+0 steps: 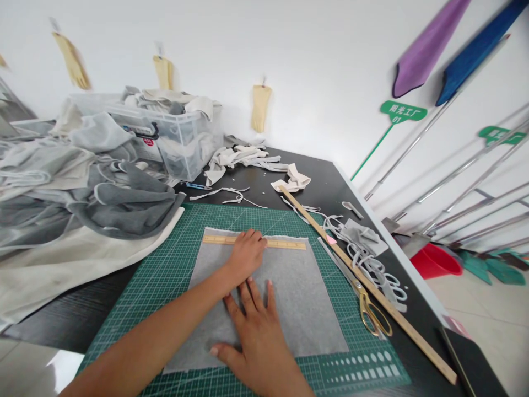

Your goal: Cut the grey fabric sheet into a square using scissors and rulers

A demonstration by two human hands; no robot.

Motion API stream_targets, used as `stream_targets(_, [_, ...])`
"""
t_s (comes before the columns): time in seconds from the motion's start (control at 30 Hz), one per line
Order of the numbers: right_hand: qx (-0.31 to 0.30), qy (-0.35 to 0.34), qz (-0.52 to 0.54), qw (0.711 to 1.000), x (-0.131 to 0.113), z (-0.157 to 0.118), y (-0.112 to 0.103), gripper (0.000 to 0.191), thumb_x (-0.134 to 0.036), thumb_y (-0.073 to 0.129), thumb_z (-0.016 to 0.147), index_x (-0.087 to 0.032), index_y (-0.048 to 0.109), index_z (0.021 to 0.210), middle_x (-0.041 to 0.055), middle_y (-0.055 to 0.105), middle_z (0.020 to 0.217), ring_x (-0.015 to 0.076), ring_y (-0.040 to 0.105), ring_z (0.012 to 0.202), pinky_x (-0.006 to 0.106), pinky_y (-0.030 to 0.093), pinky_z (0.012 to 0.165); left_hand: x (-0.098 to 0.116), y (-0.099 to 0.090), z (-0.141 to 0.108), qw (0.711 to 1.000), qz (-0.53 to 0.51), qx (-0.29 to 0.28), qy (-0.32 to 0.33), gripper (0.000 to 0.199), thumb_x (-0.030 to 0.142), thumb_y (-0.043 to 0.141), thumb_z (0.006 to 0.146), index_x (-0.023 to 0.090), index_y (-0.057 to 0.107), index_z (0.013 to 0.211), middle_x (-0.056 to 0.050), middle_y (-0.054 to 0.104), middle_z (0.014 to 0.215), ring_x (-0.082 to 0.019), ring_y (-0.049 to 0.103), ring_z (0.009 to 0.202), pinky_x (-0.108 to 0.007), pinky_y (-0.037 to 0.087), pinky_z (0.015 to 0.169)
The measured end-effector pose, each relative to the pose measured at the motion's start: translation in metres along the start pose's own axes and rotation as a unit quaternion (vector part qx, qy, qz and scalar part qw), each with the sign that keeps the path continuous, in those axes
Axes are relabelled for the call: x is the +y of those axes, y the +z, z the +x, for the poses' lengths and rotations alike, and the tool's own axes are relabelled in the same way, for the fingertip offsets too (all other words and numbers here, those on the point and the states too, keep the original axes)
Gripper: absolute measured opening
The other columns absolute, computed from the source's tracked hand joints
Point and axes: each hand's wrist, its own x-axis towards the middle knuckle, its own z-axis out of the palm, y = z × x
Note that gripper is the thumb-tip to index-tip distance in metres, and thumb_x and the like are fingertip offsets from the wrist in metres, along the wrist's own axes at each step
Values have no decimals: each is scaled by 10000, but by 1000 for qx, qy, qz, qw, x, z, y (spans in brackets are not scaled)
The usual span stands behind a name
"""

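A grey piece of cloth (306,298) lies flat on the green cutting mat (165,275). Across its far edge rests a short wooden ruler (287,244). My left hand (248,253) is closed over the middle of this ruler with its fingers bunched together, covering part of it. Just nearer to me, my right hand (258,331) is open and lies flat on the cloth, fingers spread. To the right, gold-handled scissors (370,311) lie alongside a long wooden ruler (367,281).
Grey and cream cloths (119,193) are heaped at the left, before a clear plastic bin (192,143) full of fabric. Cloth scraps (243,157) and cut strips (363,248) litter the black table (318,165). A blue cutter (196,186) lies behind the mat. A red bucket (438,260) stands on the floor.
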Motion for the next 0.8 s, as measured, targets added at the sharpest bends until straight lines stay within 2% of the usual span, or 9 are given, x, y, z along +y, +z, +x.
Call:
stream_targets(0.23, [-10, 4, -12, 1000, 1, 3, 3, 782, -656, 502, 971, -317, 282, 1641, 81, 195, 1725, 345, 75, 1599, 682, -72, 1237, -1, 3, 5, 999, -48, 1, -12, 266, 226, 448, 1038, 214, 709, 987, -66, 654, 1025, -248, 537, 1022, -416, 436, 895])
stream_targets(0.43, [-11, 5, -14, 1000, 2, 4, 8, 817, -692, 504, 953, -340, 251, 1645, 66, 153, 1729, 354, 82, 1597, 697, -54, 1235, -3, -6, 1, 999, -42, -5, 28, 231, 310, 500, 1031, 204, 703, 1007, -89, 655, 1108, -265, 540, 1094, -442, 429, 930])
stream_targets(0.53, [-10, 1, -23, 1000, 7, 6, 15, 854, -732, 530, 918, -343, 282, 1637, 75, 148, 1725, 389, 118, 1587, 715, -43, 1230, -3, -11, -3, 996, -43, -32, 70, 213, 310, 526, 1014, 198, 707, 1021, -99, 660, 1151, -274, 534, 1169, -435, 437, 965])
stream_targets(0.6, [-7, -4, -32, 999, 12, 7, 20, 852, -736, 537, 911, -341, 309, 1630, 82, 175, 1719, 413, 154, 1577, 728, -35, 1226, -1, -12, -5, 996, -43, -50, 66, 239, 316, 512, 1017, 188, 713, 1041, -106, 671, 1155, -270, 566, 1127, -443, 451, 966])
stream_targets(0.7, [-6, -12, -42, 999, 18, 9, 26, 824, -728, 526, 917, -330, 353, 1618, 94, 253, 1703, 430, 205, 1563, 737, -35, 1225, 7, -13, -9, 997, -40, -53, 38, 357, 391, 460, 1035, 155, 711, 1128, -146, 664, 1242, -316, 564, 1203, -516, 434, 1040])
stream_targets(0.8, [-15, -15, -50, 999, 21, 11, 28, 808, -749, 516, 906, -306, 449, 1579, 117, 378, 1656, 446, 272, 1539, 742, -46, 1225, 17, -12, -15, 997, -42, -59, -2, 499, 465, 395, 1047, 130, 645, 1319, -181, 560, 1460, -421, 441, 1391, -674, 319, 1136])
